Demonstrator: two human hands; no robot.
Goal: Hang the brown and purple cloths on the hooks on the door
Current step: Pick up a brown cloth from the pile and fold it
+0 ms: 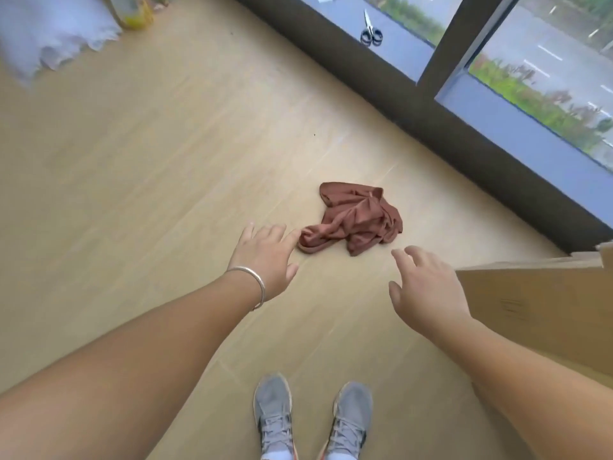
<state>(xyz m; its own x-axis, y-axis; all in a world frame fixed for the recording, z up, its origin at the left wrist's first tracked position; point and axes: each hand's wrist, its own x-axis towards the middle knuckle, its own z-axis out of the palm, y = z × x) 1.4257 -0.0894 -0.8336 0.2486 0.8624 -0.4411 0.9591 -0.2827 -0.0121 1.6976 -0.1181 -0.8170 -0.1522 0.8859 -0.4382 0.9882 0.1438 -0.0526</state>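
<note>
A crumpled brown cloth (355,219) lies on the light wooden floor (166,167), a little in front of my feet. My left hand (265,257), with a silver bangle on the wrist, is stretched out with straight fingers; its fingertips are right at the cloth's left edge. My right hand (424,287) hovers just below and right of the cloth, fingers relaxed and spread, holding nothing. No purple cloth, door or hooks are in view.
A cardboard box (544,310) stands close on the right. A dark window frame (414,104) runs diagonally behind the cloth, with scissors (371,29) on its sill. White fabric (49,38) and a yellowish container (132,11) sit at the top left.
</note>
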